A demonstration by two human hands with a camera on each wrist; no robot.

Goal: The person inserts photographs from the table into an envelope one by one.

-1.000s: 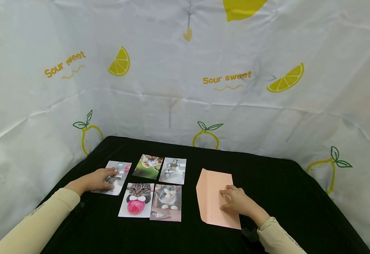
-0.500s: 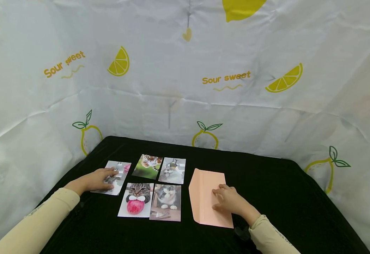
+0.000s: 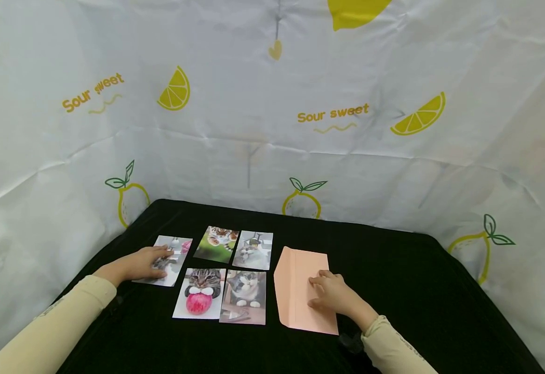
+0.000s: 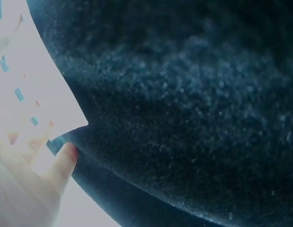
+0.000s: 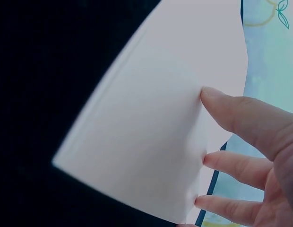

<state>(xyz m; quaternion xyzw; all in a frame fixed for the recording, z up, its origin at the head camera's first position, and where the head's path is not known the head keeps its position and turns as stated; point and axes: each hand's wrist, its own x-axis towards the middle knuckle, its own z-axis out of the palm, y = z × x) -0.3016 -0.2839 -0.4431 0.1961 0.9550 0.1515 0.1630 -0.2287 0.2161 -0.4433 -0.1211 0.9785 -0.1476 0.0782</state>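
My left hand (image 3: 143, 264) rests with its fingers spread on a photo card (image 3: 173, 266) at the left, a grey-and-white picture with a pink patch. In the left wrist view that card (image 4: 47, 90) looks washed out, and the little finger (image 4: 66, 158) lies by its corner. On the right, my right hand (image 3: 335, 296) touches a pink envelope (image 3: 302, 285), whose flap is unfolded toward the left. The right wrist view shows thumb and fingertips pressing on the pale envelope face (image 5: 132, 123), not wrapped around it.
Between the hands lie a tiger photo (image 3: 216, 244), a grey cat photo (image 3: 253, 252), a photo of a cat with a pink ball (image 3: 199, 293) and a sitting kitten photo (image 3: 244, 296). Black cloth (image 3: 375, 259) covers the table. A white lemon-print curtain (image 3: 235, 104) hangs behind.
My right hand has slid the envelope to the left, nearer the photos. The left hand and the cards under and beside it have stayed in place.
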